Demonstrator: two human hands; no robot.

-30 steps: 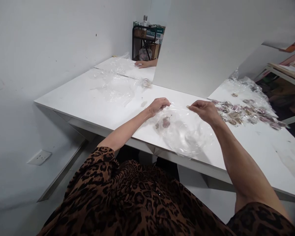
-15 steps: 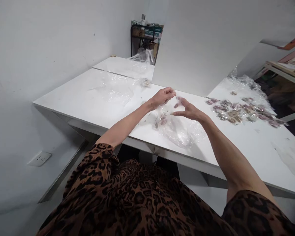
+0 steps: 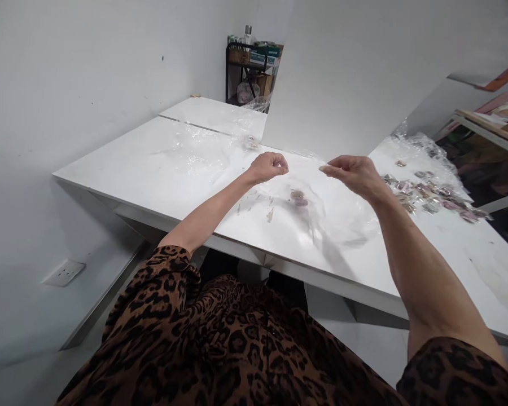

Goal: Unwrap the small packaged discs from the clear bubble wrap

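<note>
My left hand [image 3: 271,167] and my right hand [image 3: 351,172] are raised over the white table, fingers pinched. A clear plastic bag [image 3: 322,206] hangs from both hands, stretched between them, its upper edge running from one pinch to the other. Low in the bag, or seen through it, are a tan and a pinkish small item [image 3: 298,198]; their kind is too blurred to tell. Beyond my right forearm lies a pile of small clear-wrapped pieces [image 3: 436,194] in purple, brown and grey.
Loose clear plastic [image 3: 198,149] spreads over the table's left half, with a small wrapped piece [image 3: 251,142] by it. A large white panel [image 3: 347,79] rises behind the table. More crumpled plastic [image 3: 436,152] lies at the back right. A dark shelf [image 3: 232,73] stands behind.
My right hand has moved right and closed from spread fingers into a pinch. My left hand has drawn slightly left. The plastic has been lifted off the table and stretched between them.
</note>
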